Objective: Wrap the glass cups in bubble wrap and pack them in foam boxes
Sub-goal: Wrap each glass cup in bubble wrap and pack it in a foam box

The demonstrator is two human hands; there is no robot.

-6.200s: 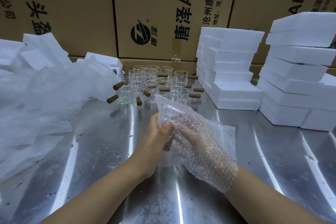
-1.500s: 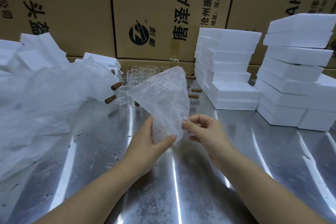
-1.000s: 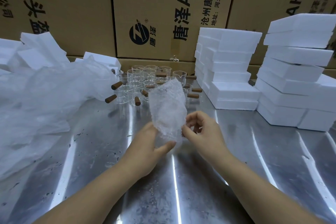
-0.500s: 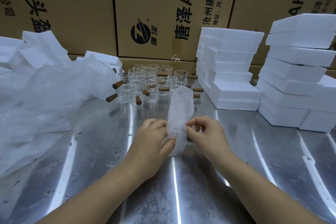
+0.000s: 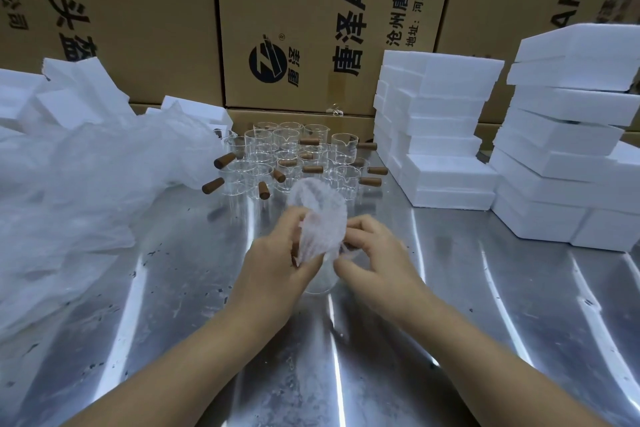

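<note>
Steel desk carries everything, and bare metal shows in front of the glass cups on both sides of the forearms. Cardboard cartons close off the edge behind the cups. Stacked foam boxes stand right of the cups and crumpled plastic sheeting lies to their left. Just in front of the cups, the bubble wrap stands bunched around one cup. The left hand and right hand flank it, and their curled fingers pinch its lower folds.
</note>
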